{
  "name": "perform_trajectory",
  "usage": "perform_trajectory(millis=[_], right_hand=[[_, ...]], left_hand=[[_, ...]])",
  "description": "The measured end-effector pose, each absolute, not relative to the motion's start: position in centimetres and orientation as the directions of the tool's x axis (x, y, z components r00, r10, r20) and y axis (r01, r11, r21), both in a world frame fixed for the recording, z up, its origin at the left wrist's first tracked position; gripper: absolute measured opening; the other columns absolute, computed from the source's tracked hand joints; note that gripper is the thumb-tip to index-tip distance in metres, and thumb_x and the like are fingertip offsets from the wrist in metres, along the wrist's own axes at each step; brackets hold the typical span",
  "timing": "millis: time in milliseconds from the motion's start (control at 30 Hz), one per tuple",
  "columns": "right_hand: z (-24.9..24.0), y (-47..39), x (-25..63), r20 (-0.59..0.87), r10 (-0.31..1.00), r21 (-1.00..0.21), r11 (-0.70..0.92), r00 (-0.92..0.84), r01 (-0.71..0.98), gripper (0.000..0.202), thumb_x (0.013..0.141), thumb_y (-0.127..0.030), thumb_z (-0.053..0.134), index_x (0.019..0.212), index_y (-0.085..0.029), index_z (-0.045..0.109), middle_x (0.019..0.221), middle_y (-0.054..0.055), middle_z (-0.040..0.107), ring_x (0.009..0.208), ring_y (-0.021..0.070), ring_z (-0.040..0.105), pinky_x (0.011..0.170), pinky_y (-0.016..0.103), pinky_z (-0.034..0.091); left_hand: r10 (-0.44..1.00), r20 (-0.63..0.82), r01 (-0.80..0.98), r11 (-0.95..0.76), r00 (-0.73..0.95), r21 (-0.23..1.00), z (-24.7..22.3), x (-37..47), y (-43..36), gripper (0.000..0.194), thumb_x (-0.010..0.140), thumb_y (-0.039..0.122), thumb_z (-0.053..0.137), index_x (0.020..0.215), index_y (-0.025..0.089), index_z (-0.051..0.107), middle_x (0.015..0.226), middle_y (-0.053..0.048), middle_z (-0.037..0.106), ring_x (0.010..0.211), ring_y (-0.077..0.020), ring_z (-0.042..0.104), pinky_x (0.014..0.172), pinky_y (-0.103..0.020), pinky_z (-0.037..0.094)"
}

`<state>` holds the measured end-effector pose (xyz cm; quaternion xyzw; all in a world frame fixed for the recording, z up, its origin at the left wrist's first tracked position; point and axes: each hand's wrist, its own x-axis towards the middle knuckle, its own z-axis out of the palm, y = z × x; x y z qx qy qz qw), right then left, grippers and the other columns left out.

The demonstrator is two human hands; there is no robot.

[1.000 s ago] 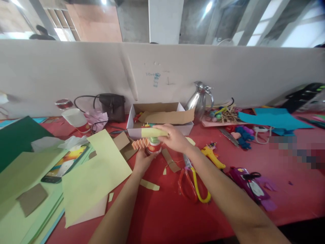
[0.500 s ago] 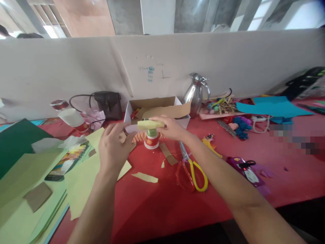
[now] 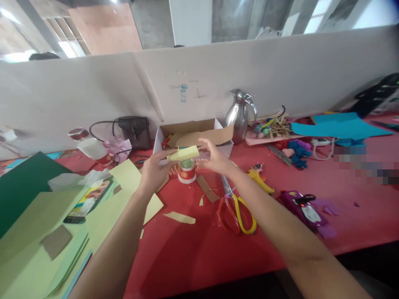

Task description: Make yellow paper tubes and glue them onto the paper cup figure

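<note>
An upturned red-and-white paper cup (image 3: 187,176) stands on the red table, with a folded green paper piece (image 3: 187,163) on top. Above that lies a flat-fronted piece of yellow paper (image 3: 183,154), slightly tilted. My left hand (image 3: 154,173) grips its left end between thumb and fingers. At the other side my right hand (image 3: 215,158) is open, fingers curved and apart, just off the right end. Orange pleated paper strips (image 3: 175,169) stick out on both sides of the cup, partly hidden by my hands.
Scissors (image 3: 238,214) lie right of the cup, with a yellow glue gun (image 3: 260,182) beyond. Behind are a white box (image 3: 158,140) and a metal jug (image 3: 238,118). Paper sheets (image 3: 107,220) and a phone (image 3: 89,202) cover the left side. A purple case (image 3: 296,203) lies right.
My left hand has moved right and taken the yellow paper's left end. My right hand has let go of the other end and drawn slightly away. The yellow paper now tilts up rightward.
</note>
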<state>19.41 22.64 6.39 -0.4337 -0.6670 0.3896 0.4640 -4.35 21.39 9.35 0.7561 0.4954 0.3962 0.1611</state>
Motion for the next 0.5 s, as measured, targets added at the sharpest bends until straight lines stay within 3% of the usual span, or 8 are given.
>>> perform_trajectory(millis=[100,367,500], right_hand=[[5.3,22.3,18.8,0.254,0.948,-0.953,0.28,-0.194,0.119,0.084,0.072,-0.019,0.079,0.143,-0.026,0.034,0.124,0.009,0.06,0.118,0.0239,0.061,0.101,0.045,0.052],[4.3,22.3,16.3,0.327,0.93,-0.939,0.34,-0.166,0.058,0.089,0.07,-0.019,0.083,0.143,-0.023,0.033,0.114,0.009,0.068,0.117,0.0236,0.064,0.104,0.044,0.049],[4.3,22.0,15.6,0.35,0.927,-0.933,0.358,-0.136,0.038,0.083,0.072,-0.018,0.08,0.142,-0.024,0.036,0.125,0.011,0.066,0.116,0.0234,0.065,0.102,0.042,0.05]], left_hand=[[0.869,0.46,0.614,-0.466,0.184,0.636,9.5,-4.6,21.6,0.037,0.081,0.036,0.069,0.116,0.025,0.074,0.119,-0.005,0.074,0.108,-0.0247,0.067,0.095,-0.036,0.05],[0.843,0.509,0.639,-0.489,0.172,0.594,10.1,-5.4,22.2,0.036,0.08,0.031,0.07,0.115,0.025,0.074,0.116,-0.006,0.074,0.108,-0.0245,0.067,0.099,-0.039,0.048],[0.839,0.516,0.626,-0.498,0.173,0.6,10.0,-5.2,22.2,0.034,0.081,0.031,0.071,0.114,0.024,0.075,0.115,-0.006,0.074,0.105,-0.0238,0.068,0.098,-0.038,0.05]])
